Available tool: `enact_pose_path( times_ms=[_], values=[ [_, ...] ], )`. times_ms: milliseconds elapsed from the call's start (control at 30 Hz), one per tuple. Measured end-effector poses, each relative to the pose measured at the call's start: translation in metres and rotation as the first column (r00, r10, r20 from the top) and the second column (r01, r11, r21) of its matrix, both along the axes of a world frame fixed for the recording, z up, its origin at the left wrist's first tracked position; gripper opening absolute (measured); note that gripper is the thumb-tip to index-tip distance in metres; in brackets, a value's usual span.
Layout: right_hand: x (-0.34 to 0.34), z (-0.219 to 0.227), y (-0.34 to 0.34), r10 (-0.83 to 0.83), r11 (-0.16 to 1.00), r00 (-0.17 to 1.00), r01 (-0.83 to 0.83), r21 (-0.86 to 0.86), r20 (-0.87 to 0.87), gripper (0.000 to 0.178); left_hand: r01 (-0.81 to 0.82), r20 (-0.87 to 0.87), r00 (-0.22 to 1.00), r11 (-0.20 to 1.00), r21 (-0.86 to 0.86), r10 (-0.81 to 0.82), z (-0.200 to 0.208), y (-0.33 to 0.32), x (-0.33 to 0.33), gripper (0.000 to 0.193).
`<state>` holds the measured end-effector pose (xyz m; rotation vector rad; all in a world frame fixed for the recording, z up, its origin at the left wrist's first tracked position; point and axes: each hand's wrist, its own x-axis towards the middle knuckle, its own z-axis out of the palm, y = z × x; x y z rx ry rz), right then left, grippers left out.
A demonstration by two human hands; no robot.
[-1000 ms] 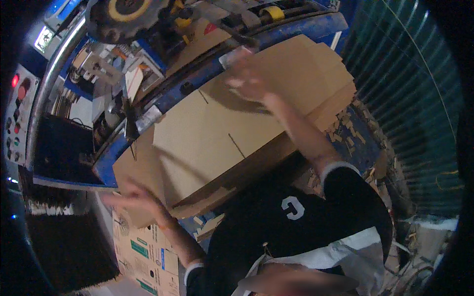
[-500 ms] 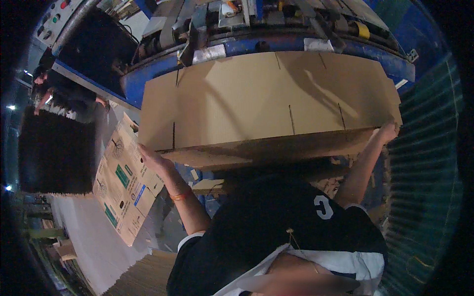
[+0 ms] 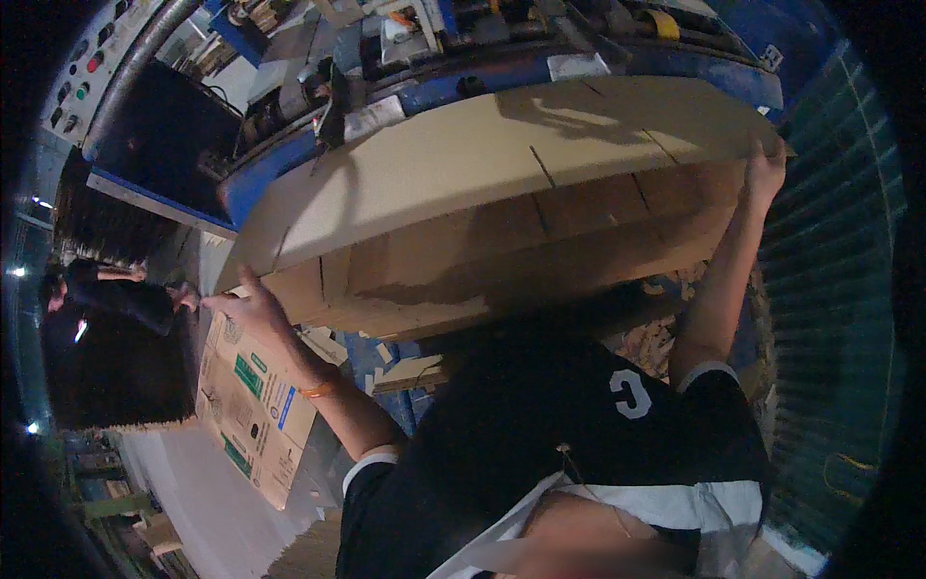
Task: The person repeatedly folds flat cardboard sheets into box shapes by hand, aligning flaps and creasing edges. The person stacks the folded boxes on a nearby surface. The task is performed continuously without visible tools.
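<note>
A long tan cardboard sheet [image 3: 424, 179] with several dark slots stretches in front of me, its face bowed and the lower part in shadow. My left hand [image 3: 256, 317] is closed on its lower left corner. At the right end, higher up, my right hand [image 3: 765, 176] grips the sheet's edge. The far edge of the cardboard lies against or just in front of the blue machine [image 3: 439, 92]; I cannot tell if they touch. Below my left hand is a printed flat cardboard piece [image 3: 253, 410] with green and blue marks.
A control panel [image 3: 85, 82] with buttons stands at the far left. Another person [image 3: 130, 299] is by a dark stack [image 3: 116, 372] on the left. Cardboard scraps [image 3: 410, 372] lie below the sheet. A dark green ribbed surface [image 3: 834, 289] runs along the right.
Both hands have risen, the right one more, and the sheet has tilted so more of its shadowed lower part shows. My left hand has shifted left. The other person has moved lower in view.
</note>
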<state>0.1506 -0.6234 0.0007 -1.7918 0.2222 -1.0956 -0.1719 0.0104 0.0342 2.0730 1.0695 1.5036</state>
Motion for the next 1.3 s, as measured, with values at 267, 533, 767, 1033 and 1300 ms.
enact_pose_path(
  times_ms=[267,533,767,1033,1300],
  values=[
    [-0.042,0.046,0.068,0.209,0.790,0.900,-0.386,0.477,0.383,0.047,0.579,0.540,0.800,0.573,-0.580,-0.262,-0.037,0.039,0.009,0.038],
    [-0.189,0.011,0.143,0.738,0.137,0.513,-0.749,-0.648,-0.438,0.036,0.653,0.073,0.742,0.694,-0.302,-0.666,-0.043,-0.098,-0.020,0.037],
    [-0.182,-0.022,0.170,0.749,-0.163,0.470,-0.553,-0.817,-0.467,0.035,0.857,-0.825,0.233,0.510,-0.076,-0.514,-0.038,-0.129,0.009,0.058],
    [-0.170,-0.013,0.178,0.724,-0.229,0.491,-0.492,-0.840,-0.485,0.037,0.895,-0.843,0.066,0.406,-0.188,-0.534,-0.026,-0.113,0.015,0.060],
    [-0.082,-0.014,0.126,0.100,0.789,0.876,-0.358,-0.499,-0.471,0.024,0.793,-0.655,0.321,0.573,-0.210,-0.684,-0.039,-0.068,0.037,0.077]
  ],
)
